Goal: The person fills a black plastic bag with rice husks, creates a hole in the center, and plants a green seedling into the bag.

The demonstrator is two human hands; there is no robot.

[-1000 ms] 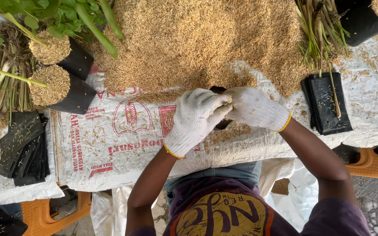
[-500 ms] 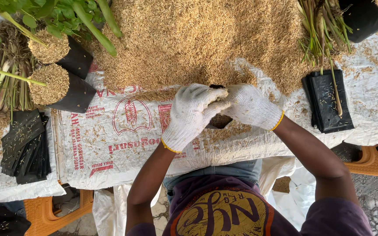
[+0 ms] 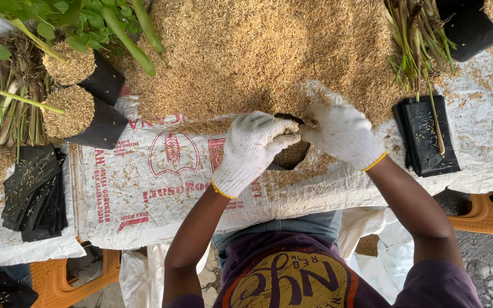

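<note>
Both gloved hands, the left hand (image 3: 252, 151) and right hand (image 3: 342, 134), pinch the small black bag (image 3: 290, 155) of husks, which could tip and spill if one lets go.

- My gloved hands (image 3: 252, 149) (image 3: 340, 134) cover most of the black bag (image 3: 290, 155); its base is unseen
- The husk heap (image 3: 258, 51) runs off the top edge
- My fingertips stay hidden inside white gloves

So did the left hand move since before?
Yes. The left hand has slid a little toward the right hand, away from the red emblem on the sack, closing over the black bag.
</note>
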